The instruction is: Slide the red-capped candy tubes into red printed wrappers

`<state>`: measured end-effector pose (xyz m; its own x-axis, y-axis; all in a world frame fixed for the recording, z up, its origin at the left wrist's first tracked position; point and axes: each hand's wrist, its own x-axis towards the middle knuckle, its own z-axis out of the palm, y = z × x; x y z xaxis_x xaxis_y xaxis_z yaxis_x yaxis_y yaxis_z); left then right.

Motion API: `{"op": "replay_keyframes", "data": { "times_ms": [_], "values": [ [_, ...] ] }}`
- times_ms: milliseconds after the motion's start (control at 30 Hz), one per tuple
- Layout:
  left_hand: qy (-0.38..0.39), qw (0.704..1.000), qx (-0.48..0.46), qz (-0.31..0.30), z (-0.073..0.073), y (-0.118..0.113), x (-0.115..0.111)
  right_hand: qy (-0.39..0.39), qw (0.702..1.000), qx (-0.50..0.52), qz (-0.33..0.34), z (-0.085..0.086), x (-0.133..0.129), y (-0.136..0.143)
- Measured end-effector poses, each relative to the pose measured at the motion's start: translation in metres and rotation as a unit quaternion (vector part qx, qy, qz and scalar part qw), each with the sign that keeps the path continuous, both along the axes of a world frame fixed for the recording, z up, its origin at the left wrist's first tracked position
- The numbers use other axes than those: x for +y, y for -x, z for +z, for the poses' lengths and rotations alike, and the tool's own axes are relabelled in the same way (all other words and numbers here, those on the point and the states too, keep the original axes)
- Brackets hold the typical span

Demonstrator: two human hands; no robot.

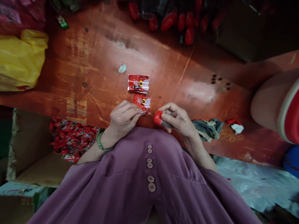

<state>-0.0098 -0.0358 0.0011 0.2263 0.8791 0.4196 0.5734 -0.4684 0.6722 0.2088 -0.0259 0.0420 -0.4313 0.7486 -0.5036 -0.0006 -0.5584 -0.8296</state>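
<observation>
My left hand (123,118) is closed in a pinch at the lower edge of a small red printed wrapper (142,101), where a crumpled red bit shows at the fingertips. Just above lies a small stack of similar red wrappers (138,82), flat on the table. Between its thumb and fingers, my right hand (176,119) grips a capsule-shaped plastic container with a rounded red end (158,117) and a clear part that the fingers partly cover. The red end points toward my left hand, a little apart from it.
Left of me, a cardboard box (35,140) contains many red wrapped packets (74,137). More red-ended containers (168,21) lie along the far side. Rightward are small dark beads (214,79), a crumpled cloth (207,129), rubber bands (226,136) and a large tub (268,102). A yellow bag (21,62) sits at left.
</observation>
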Motion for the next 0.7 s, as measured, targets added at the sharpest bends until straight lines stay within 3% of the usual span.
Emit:
{"op": "replay_keyframes", "data": {
  "times_ms": [200,500,700],
  "values": [
    [-0.094,0.994,0.043,-0.018,-0.003,0.001,-0.004,0.114,0.987,0.108,-0.035,-0.003,-0.005,0.006],
    [-0.086,0.995,0.029,-0.043,0.0,-0.003,-0.005,0.139,0.985,0.098,-0.019,-0.01,-0.001,0.011],
    [-0.035,0.993,0.058,-0.095,-0.001,-0.001,-0.008,0.15,0.985,0.086,-0.022,-0.014,0.004,0.006]
  ]
}}
